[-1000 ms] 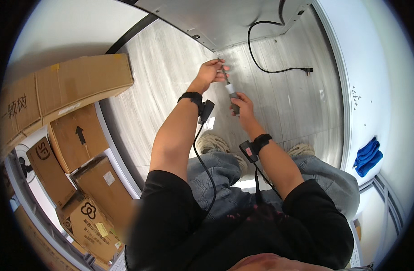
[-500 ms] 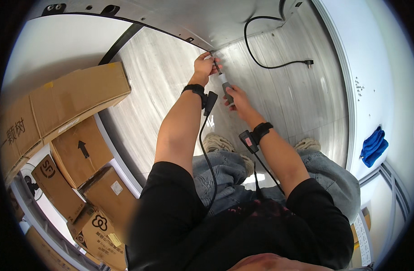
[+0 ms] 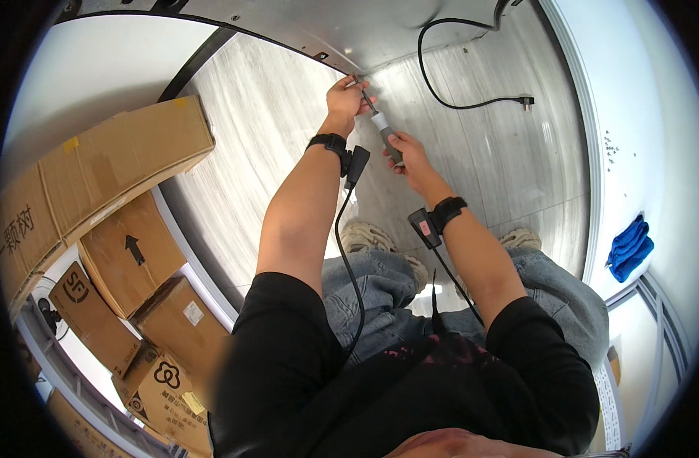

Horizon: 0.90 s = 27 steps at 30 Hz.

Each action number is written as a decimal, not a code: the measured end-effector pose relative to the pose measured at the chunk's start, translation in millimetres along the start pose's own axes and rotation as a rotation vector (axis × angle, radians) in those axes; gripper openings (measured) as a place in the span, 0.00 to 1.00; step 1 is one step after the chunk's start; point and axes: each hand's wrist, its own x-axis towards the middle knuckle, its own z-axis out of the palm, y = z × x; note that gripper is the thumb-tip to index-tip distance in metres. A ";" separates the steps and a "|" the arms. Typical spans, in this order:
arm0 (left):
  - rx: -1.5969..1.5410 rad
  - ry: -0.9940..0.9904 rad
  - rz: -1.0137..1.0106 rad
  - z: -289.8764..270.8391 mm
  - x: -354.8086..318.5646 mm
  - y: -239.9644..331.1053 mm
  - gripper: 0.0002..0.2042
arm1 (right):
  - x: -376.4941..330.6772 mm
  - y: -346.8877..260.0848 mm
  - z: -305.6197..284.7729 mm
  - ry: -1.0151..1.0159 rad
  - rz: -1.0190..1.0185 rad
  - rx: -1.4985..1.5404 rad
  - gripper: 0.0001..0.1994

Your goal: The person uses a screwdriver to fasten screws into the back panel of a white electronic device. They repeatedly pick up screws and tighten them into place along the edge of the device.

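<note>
My right hand (image 3: 413,159) is wrapped around the grey handle of a screwdriver (image 3: 388,136). The screwdriver's thin shaft points away from me, up to the lower corner of a grey metal cabinet (image 3: 388,38). At that corner my left hand (image 3: 345,98) has its fingers pinched together beside the shaft's tip. Whatever lies between those fingertips is too small to make out.
On the floor at the far right lies a black power cord (image 3: 471,106) with its plug. Stacked cardboard boxes (image 3: 128,160) stand at the left. A white surface at the right holds scattered small screws (image 3: 611,150) and a blue cloth (image 3: 630,248).
The view has shifted slightly. Both hands stay at the cabinet's corner, and the right hand keeps hold of the screwdriver, its grip a little changed on the handle.
</note>
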 end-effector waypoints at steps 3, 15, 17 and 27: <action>0.014 0.029 0.001 3.8 -0.6 1.1 0.18 | 2.6 -2.0 -4.1 -0.030 0.012 0.022 0.18; 0.023 0.005 0.017 -4.4 3.7 1.4 0.16 | 9.5 1.8 3.9 0.098 -0.213 -0.270 0.19; 0.064 0.020 0.024 -2.7 9.2 0.3 0.16 | 27.1 16.7 -1.5 0.187 -0.354 -0.476 0.20; 0.026 0.057 0.006 -0.6 15.1 0.9 0.10 | 22.3 -2.8 -8.8 -0.069 -0.063 -0.144 0.20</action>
